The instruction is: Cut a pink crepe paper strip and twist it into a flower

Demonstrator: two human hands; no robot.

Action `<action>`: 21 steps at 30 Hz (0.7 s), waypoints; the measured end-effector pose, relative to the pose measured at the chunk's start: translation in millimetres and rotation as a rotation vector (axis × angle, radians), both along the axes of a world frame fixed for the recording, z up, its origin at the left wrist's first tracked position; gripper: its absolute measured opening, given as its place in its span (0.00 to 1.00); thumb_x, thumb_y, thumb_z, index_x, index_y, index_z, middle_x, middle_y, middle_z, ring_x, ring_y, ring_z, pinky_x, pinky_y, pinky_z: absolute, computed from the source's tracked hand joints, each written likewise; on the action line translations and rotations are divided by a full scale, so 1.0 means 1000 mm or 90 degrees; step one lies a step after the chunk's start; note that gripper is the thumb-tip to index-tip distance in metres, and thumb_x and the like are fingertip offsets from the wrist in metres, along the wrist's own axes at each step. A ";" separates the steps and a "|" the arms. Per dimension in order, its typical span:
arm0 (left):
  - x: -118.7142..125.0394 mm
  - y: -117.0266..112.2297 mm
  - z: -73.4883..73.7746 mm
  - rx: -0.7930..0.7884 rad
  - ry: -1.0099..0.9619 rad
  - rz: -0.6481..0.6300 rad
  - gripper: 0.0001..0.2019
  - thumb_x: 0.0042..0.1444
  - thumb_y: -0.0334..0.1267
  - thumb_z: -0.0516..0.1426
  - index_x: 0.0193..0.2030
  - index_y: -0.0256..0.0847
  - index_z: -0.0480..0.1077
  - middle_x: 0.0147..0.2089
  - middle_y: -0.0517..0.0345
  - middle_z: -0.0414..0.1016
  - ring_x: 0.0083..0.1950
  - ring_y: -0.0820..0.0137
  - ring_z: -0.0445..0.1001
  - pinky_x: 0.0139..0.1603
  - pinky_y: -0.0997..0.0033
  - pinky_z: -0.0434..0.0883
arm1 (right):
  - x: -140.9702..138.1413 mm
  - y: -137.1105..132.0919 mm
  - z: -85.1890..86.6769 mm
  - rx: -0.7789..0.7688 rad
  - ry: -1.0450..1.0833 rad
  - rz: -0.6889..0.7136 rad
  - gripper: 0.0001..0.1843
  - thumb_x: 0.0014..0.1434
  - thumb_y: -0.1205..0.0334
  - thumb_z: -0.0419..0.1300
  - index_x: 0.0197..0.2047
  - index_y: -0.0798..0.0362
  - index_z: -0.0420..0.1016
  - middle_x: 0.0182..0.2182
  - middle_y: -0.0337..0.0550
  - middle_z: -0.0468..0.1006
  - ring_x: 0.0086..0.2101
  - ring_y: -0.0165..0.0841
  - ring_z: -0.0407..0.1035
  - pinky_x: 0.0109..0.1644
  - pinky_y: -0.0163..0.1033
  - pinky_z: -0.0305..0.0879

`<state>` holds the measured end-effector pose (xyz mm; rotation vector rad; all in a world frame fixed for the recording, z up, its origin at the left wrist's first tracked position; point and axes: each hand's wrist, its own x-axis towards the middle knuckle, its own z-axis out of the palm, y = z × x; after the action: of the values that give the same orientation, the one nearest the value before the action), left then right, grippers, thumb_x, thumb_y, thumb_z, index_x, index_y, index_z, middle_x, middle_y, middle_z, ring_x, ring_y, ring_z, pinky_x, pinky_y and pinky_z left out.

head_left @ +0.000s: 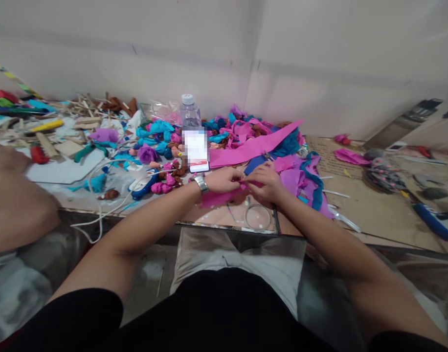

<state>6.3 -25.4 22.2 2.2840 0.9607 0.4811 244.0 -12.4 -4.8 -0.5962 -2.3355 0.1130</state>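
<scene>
Close together at the table's front, both hands pinch a piece of pink crepe paper (pixel 224 196). My left hand (pixel 227 179), with a metal watch (pixel 201 184) at its wrist, has its fingers closed on the paper. Facing it, my right hand (pixel 267 183) has its thumb and fingers bent onto the same piece; the fingertips partly hide what is between them. A long pink crepe strip (pixel 246 150) lies just behind the hands, beside a dark blue flat piece (pixel 255 164). In front of my right hand lies a round ring (pixel 257 217), perhaps a tape roll.
A lit phone (pixel 196 151) leans before a clear bottle (pixel 190 113). Balled crepe paper (pixel 168 183) spreads around them. Wood scraps (pixel 95 110) and a white cable (pixel 99 210) are at left, near another person's arm (pixel 14 195). Cardboard (pixel 341 195) and blue-handled scissors (pixel 433 222) lie right.
</scene>
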 end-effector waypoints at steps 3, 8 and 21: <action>0.000 0.000 0.001 0.005 -0.003 -0.002 0.11 0.58 0.34 0.54 0.39 0.37 0.78 0.35 0.59 0.80 0.36 0.69 0.73 0.40 0.71 0.67 | 0.000 -0.001 0.001 -0.004 -0.008 -0.008 0.09 0.68 0.61 0.63 0.44 0.43 0.86 0.39 0.40 0.89 0.43 0.40 0.78 0.58 0.55 0.62; -0.001 0.001 0.000 -0.002 -0.003 -0.011 0.13 0.62 0.40 0.53 0.42 0.37 0.77 0.38 0.57 0.79 0.38 0.67 0.73 0.42 0.69 0.67 | 0.000 0.000 0.001 -0.007 -0.009 -0.002 0.10 0.68 0.61 0.62 0.43 0.43 0.86 0.40 0.41 0.89 0.43 0.40 0.78 0.59 0.56 0.61; -0.001 0.004 -0.002 -0.001 -0.020 0.013 0.14 0.67 0.43 0.52 0.40 0.38 0.76 0.37 0.58 0.78 0.37 0.69 0.72 0.42 0.70 0.66 | 0.000 -0.002 0.005 0.010 -0.001 -0.036 0.08 0.70 0.55 0.64 0.42 0.46 0.85 0.38 0.43 0.89 0.41 0.41 0.79 0.59 0.57 0.59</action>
<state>5.2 -21.8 20.2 2.2594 0.9696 0.5237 244.0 -14.6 -0.3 -0.6538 -2.3168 0.0689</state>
